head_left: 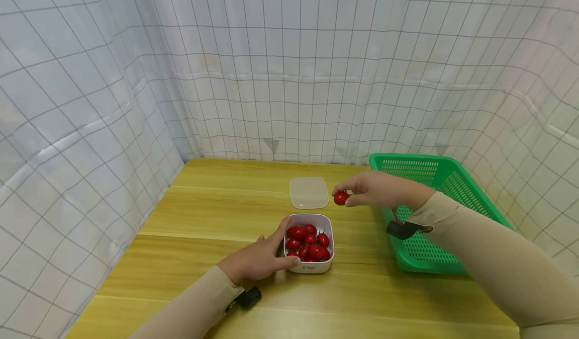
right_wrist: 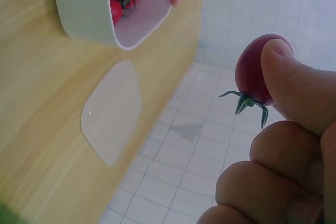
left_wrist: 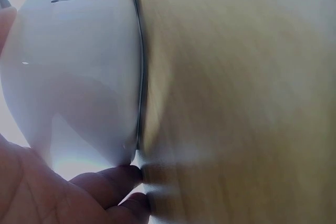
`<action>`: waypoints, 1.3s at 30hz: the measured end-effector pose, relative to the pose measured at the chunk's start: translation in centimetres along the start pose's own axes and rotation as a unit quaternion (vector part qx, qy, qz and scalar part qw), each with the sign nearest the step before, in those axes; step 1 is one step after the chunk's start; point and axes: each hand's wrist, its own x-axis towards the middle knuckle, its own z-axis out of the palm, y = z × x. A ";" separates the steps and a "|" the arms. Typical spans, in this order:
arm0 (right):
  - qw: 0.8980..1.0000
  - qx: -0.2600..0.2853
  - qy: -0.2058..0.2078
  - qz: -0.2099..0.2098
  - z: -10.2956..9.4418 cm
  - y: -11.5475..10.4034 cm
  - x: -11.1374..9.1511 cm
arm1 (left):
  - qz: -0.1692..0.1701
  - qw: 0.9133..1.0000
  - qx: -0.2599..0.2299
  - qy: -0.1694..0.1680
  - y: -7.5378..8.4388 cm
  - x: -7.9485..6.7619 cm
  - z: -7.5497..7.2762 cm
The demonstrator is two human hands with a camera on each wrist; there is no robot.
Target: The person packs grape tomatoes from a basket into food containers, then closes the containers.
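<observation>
My right hand [head_left: 380,189] pinches a red cherry tomato [head_left: 341,198] between thumb and fingers, raised over the table to the right of a pale lid. Green sepals show on that tomato in the right wrist view. With its thumb at the front and its fingers at the far left corner, my left hand [head_left: 259,259] holds a white square container [head_left: 317,267]. Several cherry tomatoes [head_left: 310,239] lie inside, some with green stems. In the left wrist view, the container's smooth wall [left_wrist: 79,72] fills the left side, with fingers low against it.
The translucent lid [head_left: 309,193] lies flat on the wooden table [head_left: 203,203] behind the container. A green plastic basket [head_left: 420,266] stands at the right, partly under my right forearm. White grid-patterned curtains [head_left: 289,102] close in the back and both sides.
</observation>
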 end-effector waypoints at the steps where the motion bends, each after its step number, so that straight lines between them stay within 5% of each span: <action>1: 1.000 -0.003 -0.002 -0.004 0.2 -0.1 0.1 | 0.000 1.000 0.000 0.000 0.0 0.0 0.0; 39: 0.996 0.001 -0.049 -0.069 4.8 -2.3 1.4 | 0.001 1.000 0.000 -0.003 0.1 -0.1 0.0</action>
